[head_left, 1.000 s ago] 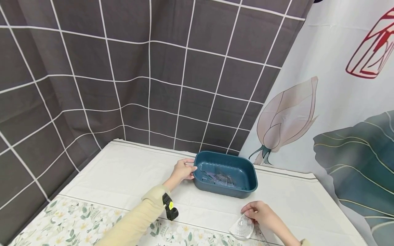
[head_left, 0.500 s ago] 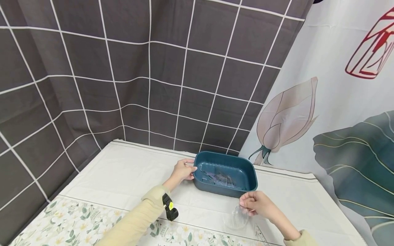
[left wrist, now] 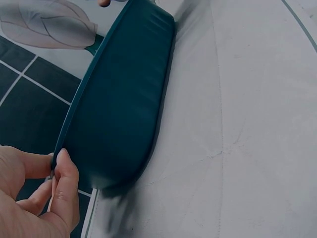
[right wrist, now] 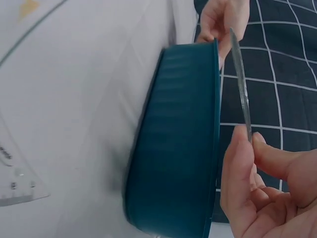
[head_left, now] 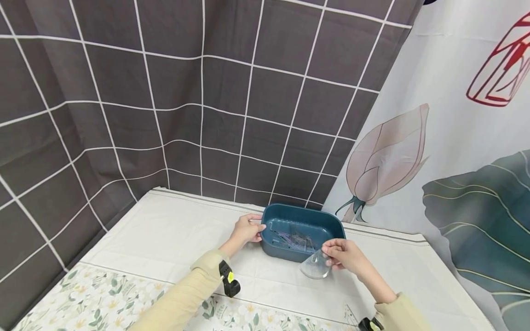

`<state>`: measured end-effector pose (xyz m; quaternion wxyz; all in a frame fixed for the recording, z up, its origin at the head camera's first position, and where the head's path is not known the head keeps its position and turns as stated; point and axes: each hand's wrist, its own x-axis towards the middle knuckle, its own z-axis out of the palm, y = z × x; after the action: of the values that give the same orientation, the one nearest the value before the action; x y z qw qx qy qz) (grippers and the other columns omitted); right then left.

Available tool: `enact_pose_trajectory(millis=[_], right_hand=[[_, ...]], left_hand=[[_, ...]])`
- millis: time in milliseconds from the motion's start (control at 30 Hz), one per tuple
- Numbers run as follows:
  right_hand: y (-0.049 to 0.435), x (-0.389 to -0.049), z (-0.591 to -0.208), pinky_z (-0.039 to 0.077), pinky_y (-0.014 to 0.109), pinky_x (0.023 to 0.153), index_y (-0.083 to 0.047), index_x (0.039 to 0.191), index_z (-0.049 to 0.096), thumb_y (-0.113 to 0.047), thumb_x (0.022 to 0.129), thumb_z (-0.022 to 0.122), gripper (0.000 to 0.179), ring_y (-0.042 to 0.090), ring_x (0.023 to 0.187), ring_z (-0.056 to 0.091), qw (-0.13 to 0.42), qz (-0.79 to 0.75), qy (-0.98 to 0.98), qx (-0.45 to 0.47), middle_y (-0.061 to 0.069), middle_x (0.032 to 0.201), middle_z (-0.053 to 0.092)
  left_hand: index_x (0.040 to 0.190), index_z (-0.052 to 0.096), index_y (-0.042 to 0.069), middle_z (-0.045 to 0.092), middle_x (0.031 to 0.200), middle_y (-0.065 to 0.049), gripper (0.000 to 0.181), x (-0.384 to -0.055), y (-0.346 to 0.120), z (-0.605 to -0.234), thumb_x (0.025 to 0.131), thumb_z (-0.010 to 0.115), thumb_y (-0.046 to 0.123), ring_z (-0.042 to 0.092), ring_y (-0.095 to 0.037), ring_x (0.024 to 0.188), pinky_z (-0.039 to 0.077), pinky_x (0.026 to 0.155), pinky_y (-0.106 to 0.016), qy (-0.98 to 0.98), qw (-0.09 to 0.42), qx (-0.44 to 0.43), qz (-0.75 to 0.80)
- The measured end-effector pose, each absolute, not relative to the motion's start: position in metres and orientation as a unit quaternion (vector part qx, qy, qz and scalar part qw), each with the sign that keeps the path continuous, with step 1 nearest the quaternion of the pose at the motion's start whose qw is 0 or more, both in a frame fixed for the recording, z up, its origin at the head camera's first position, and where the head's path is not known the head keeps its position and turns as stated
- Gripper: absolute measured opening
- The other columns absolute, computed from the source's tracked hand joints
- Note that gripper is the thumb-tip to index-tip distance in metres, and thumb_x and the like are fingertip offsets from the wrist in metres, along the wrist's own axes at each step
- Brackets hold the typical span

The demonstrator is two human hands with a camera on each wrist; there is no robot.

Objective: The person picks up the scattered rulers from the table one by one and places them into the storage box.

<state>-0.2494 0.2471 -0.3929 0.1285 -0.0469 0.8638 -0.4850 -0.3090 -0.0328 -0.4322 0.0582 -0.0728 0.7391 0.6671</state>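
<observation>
A clear half-round protractor (head_left: 314, 266) is pinched between the thumb and fingers of my right hand (head_left: 347, 255), near the front right corner of a dark teal plastic bin (head_left: 278, 250). The right wrist view shows the protractor (right wrist: 241, 82) edge-on, above the level of the bin's rim. My left hand (head_left: 245, 229) holds the bin's left end, its thumb and fingers gripping the rim in the left wrist view. Inside the bin lie several thin, clear, purplish pieces (head_left: 296, 241), overlapping one another.
A clear set square (head_left: 350, 314) lies on the white tablecloth (head_left: 198, 220) at the front right, its printed numbers showing in the right wrist view. Behind the bin hangs a dark grid-patterned curtain (head_left: 232, 119). Floral cloth (head_left: 103, 294) covers the table's front.
My right hand has lifted the protractor and carried it away from me, up to the bin's front right corner. The set square stayed behind. My left hand and the bin have not moved.
</observation>
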Motion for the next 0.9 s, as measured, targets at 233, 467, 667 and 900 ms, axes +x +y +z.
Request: enact_pose_trajectory(millis=[233,467,667,900], right_hand=[[0.241,-0.261,-0.389,0.056,0.016,0.055,0.012,0.113,0.055,-0.013,0.097,0.055,0.03,0.002,0.061,0.061,0.111,-0.523,0.845,-0.027,-0.008,0.075,0.064],[0.233,-0.274,-0.39,0.058,0.016,0.059,0.014,0.118,0.051,-0.012,0.098,0.054,0.032,0.001,0.062,0.061,0.08,-0.55,0.831,-0.012,-0.008,0.077,0.064],[0.226,-0.282,-0.393,0.059,0.018,0.061,0.015,0.123,0.048,-0.01,0.098,0.053,0.036,0.003,0.062,0.062,0.07,-0.57,0.818,0.011,-0.004,0.078,0.067],[0.222,-0.289,-0.401,0.06,0.018,0.064,0.016,0.127,0.041,-0.004,0.1,0.047,0.035,0.001,0.066,0.064,0.072,-0.606,0.792,0.027,-0.005,0.081,0.065]], left_hand=[[0.125,0.059,-0.001,0.064,0.081,-0.009,0.039,-0.309,-0.033,-0.432,0.086,0.063,-0.001,0.052,-0.005,0.051,0.052,0.047,-0.012,0.74,0.058,-0.071,0.667],[0.124,0.059,-0.001,0.064,0.081,-0.011,0.038,-0.309,-0.034,-0.433,0.086,0.063,-0.001,0.052,-0.005,0.051,0.052,0.047,-0.013,0.739,0.058,-0.068,0.668],[0.125,0.058,-0.001,0.067,0.087,-0.016,0.039,-0.309,-0.034,-0.432,0.086,0.063,-0.001,0.052,-0.005,0.051,0.052,0.047,-0.013,0.738,0.06,-0.067,0.668],[0.125,0.058,-0.001,0.059,0.074,-0.006,0.039,-0.308,-0.034,-0.432,0.086,0.063,-0.001,0.051,-0.005,0.051,0.052,0.047,-0.012,0.742,0.06,-0.068,0.664]])
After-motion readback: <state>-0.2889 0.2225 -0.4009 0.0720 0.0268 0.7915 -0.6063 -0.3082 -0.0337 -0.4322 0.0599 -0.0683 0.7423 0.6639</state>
